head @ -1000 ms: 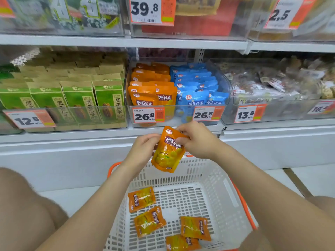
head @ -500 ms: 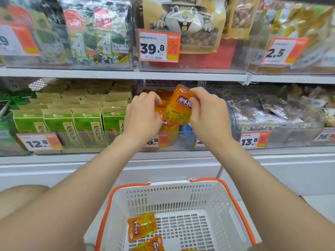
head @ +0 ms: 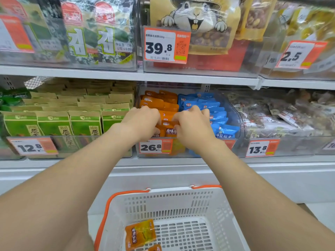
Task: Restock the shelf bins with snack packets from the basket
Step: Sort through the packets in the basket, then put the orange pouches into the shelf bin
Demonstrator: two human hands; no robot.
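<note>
Standing behind this person, I am watching both arms reaching up to the middle shelf; at nine o'clock from the hands the green packets (head: 52, 124) are sitting in their own bin, untouched; the left hand (head: 143, 122) is curling its fingers down over the front of the orange row, grasping the orange packet (head: 169, 131) by its left side; the right hand (head: 192, 127) is gripping the same packet's right side, so the two are working it together into the clear bin (head: 237, 120), at the very front of the orange packets (head: 159, 102) and just above the 26.8 price tag (head: 154, 146); at three o'clock the blue packets (head: 204, 105) are lining up in the neighbouring lane of that bin, just beside the right hand; down at six o'clock the basket (head: 163, 201) is waiting with one spare packet (head: 140, 232) lying flat inside and another being cut by the lower edge; the risk, as I am judging it, is the packet slumping or folding against the front wall if it is let go before it is wedged upright; a shove from the right hand could also be nudging blue packets out of line, or tipping the orange one into the blue lane; the fingertips are hiding behind the packet and the backs of the hands, so I cannot tell how firm the grip is; the basket's near half is lying out of view, so I cannot say how many packets are left.
</note>
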